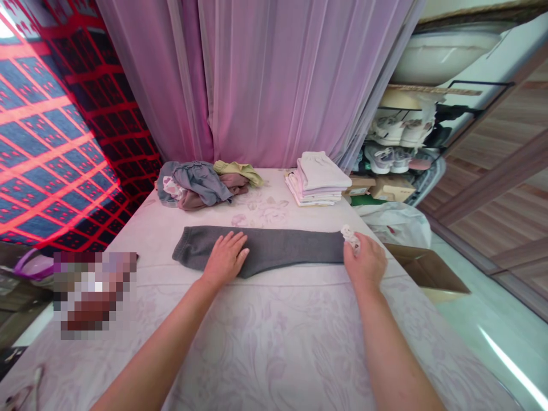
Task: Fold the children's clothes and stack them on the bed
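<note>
Dark grey trousers [291, 246] lie flat across the table, folded lengthwise with one leg over the other. Their gathered waistband is at the left, and white lacy trim [349, 233] shows at the right end. My left hand [226, 255] rests palm down on the upper part near the waistband, fingers stretched out. At the leg end, my right hand [366, 260] has its fingers closed around the hem beside the lacy trim; part of the hem is hidden under it.
A loose heap of clothes [201, 185] lies at the back left, and a stack of folded clothes [319, 180] at the back right. A floral cloth [274, 342] covers the table. On the right stand an open cardboard box [428, 268] and a rack with shoes [387, 160]. Purple curtains [274, 80] hang behind.
</note>
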The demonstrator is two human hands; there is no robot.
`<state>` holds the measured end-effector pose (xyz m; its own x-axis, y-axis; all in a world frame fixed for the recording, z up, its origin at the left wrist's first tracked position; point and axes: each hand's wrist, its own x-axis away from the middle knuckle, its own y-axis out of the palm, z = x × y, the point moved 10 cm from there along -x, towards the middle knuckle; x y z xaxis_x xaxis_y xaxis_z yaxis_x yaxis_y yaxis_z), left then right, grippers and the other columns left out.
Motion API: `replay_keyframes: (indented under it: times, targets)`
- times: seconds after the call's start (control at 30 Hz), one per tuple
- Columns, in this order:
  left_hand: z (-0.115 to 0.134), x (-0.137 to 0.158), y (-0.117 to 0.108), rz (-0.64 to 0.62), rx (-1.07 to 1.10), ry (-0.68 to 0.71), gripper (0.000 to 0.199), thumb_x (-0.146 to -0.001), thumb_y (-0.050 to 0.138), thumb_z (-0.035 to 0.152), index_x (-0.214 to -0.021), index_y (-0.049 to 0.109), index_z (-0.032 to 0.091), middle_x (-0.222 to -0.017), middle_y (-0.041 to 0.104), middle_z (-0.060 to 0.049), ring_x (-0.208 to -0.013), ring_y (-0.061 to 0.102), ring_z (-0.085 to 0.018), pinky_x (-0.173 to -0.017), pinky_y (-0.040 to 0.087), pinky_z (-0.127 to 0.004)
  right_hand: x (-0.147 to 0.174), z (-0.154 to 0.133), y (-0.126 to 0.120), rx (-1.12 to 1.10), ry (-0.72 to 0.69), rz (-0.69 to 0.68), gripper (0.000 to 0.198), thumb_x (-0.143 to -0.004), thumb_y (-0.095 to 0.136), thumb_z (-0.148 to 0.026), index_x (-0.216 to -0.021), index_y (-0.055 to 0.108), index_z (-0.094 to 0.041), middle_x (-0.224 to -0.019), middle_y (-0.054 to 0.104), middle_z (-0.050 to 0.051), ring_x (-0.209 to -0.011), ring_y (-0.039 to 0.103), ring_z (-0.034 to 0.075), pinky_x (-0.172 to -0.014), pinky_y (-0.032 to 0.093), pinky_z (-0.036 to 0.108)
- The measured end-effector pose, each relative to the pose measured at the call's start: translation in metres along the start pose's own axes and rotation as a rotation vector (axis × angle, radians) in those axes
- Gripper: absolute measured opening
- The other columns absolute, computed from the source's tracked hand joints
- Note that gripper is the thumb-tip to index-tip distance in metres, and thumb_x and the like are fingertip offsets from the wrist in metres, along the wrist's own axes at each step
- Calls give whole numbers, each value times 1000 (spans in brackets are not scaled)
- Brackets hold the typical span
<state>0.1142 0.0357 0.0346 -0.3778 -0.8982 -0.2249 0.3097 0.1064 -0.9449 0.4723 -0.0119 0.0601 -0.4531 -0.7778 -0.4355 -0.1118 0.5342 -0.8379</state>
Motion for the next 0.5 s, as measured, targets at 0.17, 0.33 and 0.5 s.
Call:
replay_keyframes:
  times: [0.17,0.33,0.5]
  targets:
    - [-12,-4,17,-115,-80,30,69,-88,41,62,-141,44,20,-151,38,-12,-141,29,-32,-113,22,-53,9,68,21,78,389,-362,68,-83,38,-63,-126,58,-15,-116,65,20,-105,60,37,-84,47,47]
    - [-6,-2,25,-202,-105,5,74,-85,41,66,-145,38,23,-154,32,-12,-142,26,-33,-113,17,-57,1,82,41,112,384,-545,70,-74,47,-71,-110,68,-15,-115,65,24,-106,60,39,-84,48,46]
    - [0,-8,25,-303,-138,-76,71,-85,45,59,-146,36,23,-157,27,-10,-143,22,-34,-112,17,-60,-8,89,50,-186,402,-419,55,-63,66,-60,-95,70,-15,-94,71,17,-93,65,33,-76,53,40]
